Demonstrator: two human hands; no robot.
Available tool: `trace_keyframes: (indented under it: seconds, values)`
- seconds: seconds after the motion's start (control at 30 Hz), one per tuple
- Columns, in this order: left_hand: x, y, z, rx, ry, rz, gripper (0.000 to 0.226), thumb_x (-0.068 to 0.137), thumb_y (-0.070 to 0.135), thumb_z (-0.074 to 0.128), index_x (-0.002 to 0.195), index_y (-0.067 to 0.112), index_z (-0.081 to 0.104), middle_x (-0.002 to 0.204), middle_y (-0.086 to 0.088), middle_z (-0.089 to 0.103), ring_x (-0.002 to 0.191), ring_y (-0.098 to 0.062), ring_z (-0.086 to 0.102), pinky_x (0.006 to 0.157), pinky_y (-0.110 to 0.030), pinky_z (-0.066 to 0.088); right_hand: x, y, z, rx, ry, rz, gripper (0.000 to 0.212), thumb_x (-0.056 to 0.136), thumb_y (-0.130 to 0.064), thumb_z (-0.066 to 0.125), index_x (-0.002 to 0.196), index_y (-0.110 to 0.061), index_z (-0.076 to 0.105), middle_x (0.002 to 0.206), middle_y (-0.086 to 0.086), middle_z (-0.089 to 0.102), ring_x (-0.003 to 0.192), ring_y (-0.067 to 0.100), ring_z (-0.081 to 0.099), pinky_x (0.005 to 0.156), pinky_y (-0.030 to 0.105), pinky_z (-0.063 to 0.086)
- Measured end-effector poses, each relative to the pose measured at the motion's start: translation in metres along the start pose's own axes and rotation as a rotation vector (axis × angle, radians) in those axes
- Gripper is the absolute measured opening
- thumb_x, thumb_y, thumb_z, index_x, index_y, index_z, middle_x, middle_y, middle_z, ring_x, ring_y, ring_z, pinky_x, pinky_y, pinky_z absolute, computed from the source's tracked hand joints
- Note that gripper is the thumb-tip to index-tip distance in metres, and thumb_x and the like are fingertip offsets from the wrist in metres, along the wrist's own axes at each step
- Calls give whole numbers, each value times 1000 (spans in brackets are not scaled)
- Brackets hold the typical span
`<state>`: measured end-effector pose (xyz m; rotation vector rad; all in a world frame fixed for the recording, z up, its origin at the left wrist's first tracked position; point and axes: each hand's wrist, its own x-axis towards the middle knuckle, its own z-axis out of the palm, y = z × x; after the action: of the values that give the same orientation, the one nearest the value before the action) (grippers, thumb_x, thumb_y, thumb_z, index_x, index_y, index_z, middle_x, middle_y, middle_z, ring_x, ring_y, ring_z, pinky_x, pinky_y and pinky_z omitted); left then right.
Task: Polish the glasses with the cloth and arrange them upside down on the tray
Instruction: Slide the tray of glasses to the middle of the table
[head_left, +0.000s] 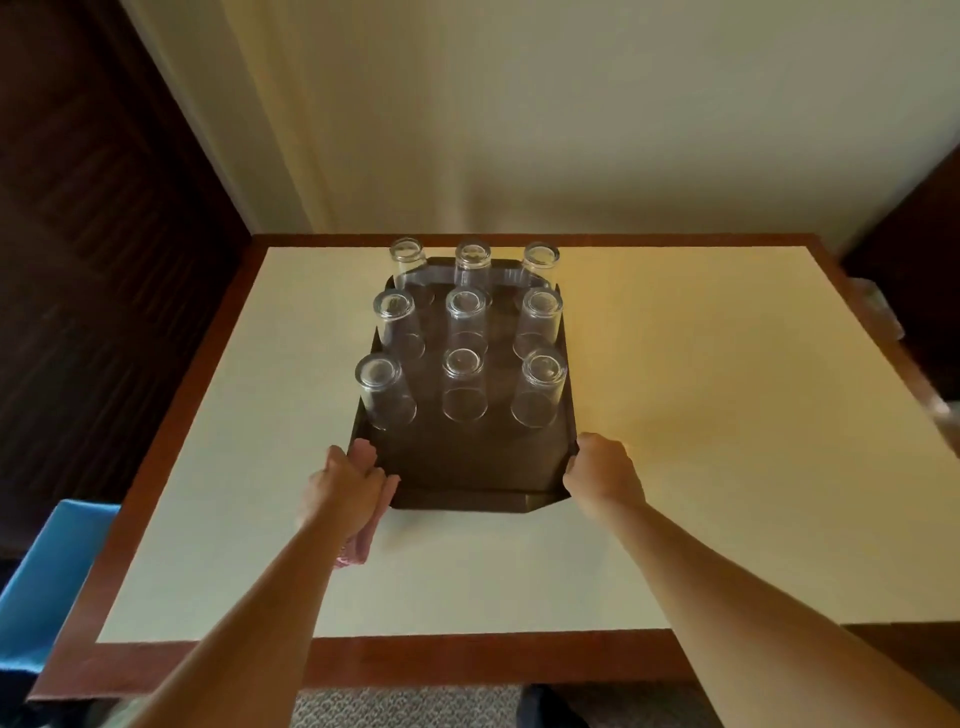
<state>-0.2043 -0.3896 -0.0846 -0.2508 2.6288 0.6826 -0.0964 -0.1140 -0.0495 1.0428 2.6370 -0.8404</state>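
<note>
A dark brown tray (467, 470) lies in the middle of the table. Several clear glasses (464, 384) stand upside down on it in three rows of three. My left hand (340, 491) grips the tray's near left corner and also holds a pink cloth (358, 545), which hangs out below the hand and shows above the fingers. My right hand (602, 475) is closed on the tray's near right corner.
The table (701, 415) has a cream top with a reddish wood border and stands against a pale wall. A blue chair seat (52, 582) sits at the left. Dark wood panelling rises at the far left. Patterned carpet shows below the table's front edge.
</note>
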Motion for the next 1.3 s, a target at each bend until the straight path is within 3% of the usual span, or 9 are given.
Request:
trace_keyframes:
  seconds: [0.1, 0.2, 0.4, 0.57, 0.83, 0.97, 1.07, 1.2, 1.3]
  values:
    - [-17, 19, 17, 19, -36, 51, 36, 104, 46, 52, 121, 15, 52, 102, -9, 61, 83, -26, 60, 74, -39, 51, -5, 26, -15, 8, 5, 30, 27, 91, -2, 49, 71, -20, 45, 72, -1, 47, 78, 33, 53, 68, 30, 41]
    - [-37, 41, 33, -66, -57, 49, 36, 104, 45, 55, 119, 12, 51, 105, -11, 64, 93, -31, 64, 85, -46, 57, -6, 50, -28, 19, 38, 58, 30, 91, -2, 47, 68, -21, 42, 75, 1, 49, 78, 33, 54, 68, 30, 41]
    - [-62, 75, 59, -119, -81, 48, 34, 106, 42, 52, 124, 13, 48, 106, -9, 61, 95, -30, 64, 86, -43, 56, 4, 85, -49, -5, 66, 83, 17, 93, -2, 48, 83, -14, 53, 80, 3, 53, 78, 29, 54, 68, 29, 41]
    - [-70, 98, 77, -117, -88, 33, 36, 107, 42, 51, 128, 14, 46, 105, -8, 60, 96, -31, 64, 91, -45, 57, 18, 107, -65, -17, 65, 93, 16, 92, 1, 51, 84, -12, 54, 72, -1, 48, 77, 29, 54, 68, 29, 41]
    - [-74, 127, 96, -96, -117, 38, 36, 105, 45, 54, 123, 16, 44, 110, -9, 61, 107, -36, 67, 99, -50, 56, 36, 140, -83, -11, 62, 97, 13, 93, 0, 51, 89, -12, 57, 78, 1, 54, 79, 28, 53, 69, 28, 41]
    - [-75, 134, 102, -94, -111, 40, 34, 105, 44, 55, 121, 16, 44, 109, -9, 62, 99, -32, 65, 96, -48, 57, 42, 151, -87, -6, 53, 96, 13, 93, -1, 53, 92, -10, 62, 97, 13, 69, 79, 27, 55, 69, 28, 42]
    - [-79, 140, 103, -35, -105, 35, 36, 105, 44, 56, 117, 15, 40, 110, -12, 60, 104, -35, 64, 97, -49, 55, 46, 157, -91, 8, 39, 85, 15, 93, -1, 55, 97, -8, 67, 103, 14, 72, 82, 27, 57, 70, 27, 42]
    - [-80, 142, 110, -36, -115, 3, 41, 103, 47, 56, 121, 11, 46, 116, -14, 64, 109, -37, 66, 98, -51, 56, 51, 170, -92, 18, 18, 55, 26, 95, -2, 55, 116, -7, 70, 115, 13, 72, 104, 31, 67, 74, 25, 42]
    - [-79, 139, 109, -22, -94, 89, 37, 104, 47, 54, 112, 11, 55, 109, -9, 69, 94, -27, 68, 86, -43, 58, 52, 181, -93, -2, -34, -9, 29, 98, -3, 51, 121, -8, 68, 119, 12, 71, 108, 30, 66, 75, 23, 41]
